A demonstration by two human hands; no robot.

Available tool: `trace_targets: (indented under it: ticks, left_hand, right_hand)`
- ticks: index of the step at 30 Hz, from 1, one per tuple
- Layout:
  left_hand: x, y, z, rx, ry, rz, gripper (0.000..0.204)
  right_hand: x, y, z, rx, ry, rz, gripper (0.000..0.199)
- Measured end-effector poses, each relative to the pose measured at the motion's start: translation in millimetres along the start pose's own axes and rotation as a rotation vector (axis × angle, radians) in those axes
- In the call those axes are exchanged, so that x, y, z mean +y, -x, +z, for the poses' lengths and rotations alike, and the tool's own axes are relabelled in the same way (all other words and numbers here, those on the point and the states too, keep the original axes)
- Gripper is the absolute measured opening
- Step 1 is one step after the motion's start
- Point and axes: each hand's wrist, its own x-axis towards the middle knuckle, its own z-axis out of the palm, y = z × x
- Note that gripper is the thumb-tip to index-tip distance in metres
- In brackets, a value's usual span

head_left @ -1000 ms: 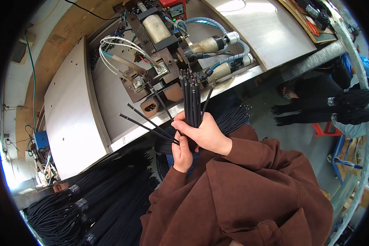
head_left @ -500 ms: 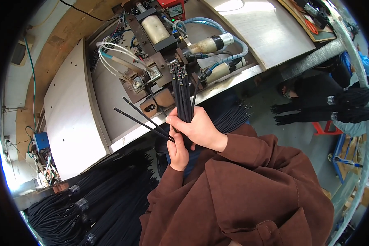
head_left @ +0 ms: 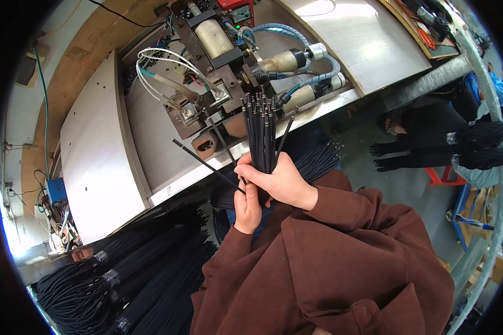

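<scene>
My right hand (head_left: 286,183) is closed round a thick bundle of black cords (head_left: 261,131), their small metal-tipped ends standing up and fanning out a little. Just below and to the left, the fingers of my left hand (head_left: 247,210) are pinched on a single black cord (head_left: 204,163) that slants up to the left. Another cord slants up from between my hands, its end in front of the bench machine (head_left: 224,84). The machine carries metal cylinders, clamp blocks and hoses. Where the lower cord lengths run is hidden behind my hands and sleeves.
The metal bench edge (head_left: 176,188) lies just beyond my hands. Tied bundles of black cords (head_left: 117,268) hang at lower left; more loose cord ends (head_left: 323,156) lie right of my hands. Further right are other cord bundles (head_left: 447,146) and a red stool (head_left: 444,175).
Both hands have shifted slightly right and down with the bundle, away from the machine. Two cords slanted left from my left hand before; one does now.
</scene>
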Motion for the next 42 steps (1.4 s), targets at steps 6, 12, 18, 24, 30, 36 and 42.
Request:
trace_targets:
  ticks: [6,12,18,24,30,36,42]
  left_hand:
    - [8,-5,-1,0.000,0.004,0.011,0.047]
    - [16,-6,0,-0.001,0.014,0.027,0.051]
    - [14,-7,1,0.013,0.037,0.040,0.049]
    - [11,-3,3,0.005,0.015,0.029,0.044]
    - [4,0,-1,-0.059,-0.120,0.040,0.042]
    - [9,-5,-1,-0.044,-0.076,0.018,0.043]
    - [13,-8,-1,-0.014,-0.066,0.031,0.044]
  right_hand:
    - [5,-9,4,0.014,-0.037,-0.099,0.018]
    - [2,-12,7,0.012,-0.035,-0.088,0.018]
    - [-4,-12,5,-0.010,0.014,-0.014,0.022]
    - [-19,-9,-1,-0.215,0.122,0.088,0.023]
    - [6,3,-1,-0.028,0.013,-0.051,0.019]
    - [4,-5,2,0.028,-0.007,-0.109,0.019]
    - [-3,-8,7,0.030,0.028,-0.031,0.021]
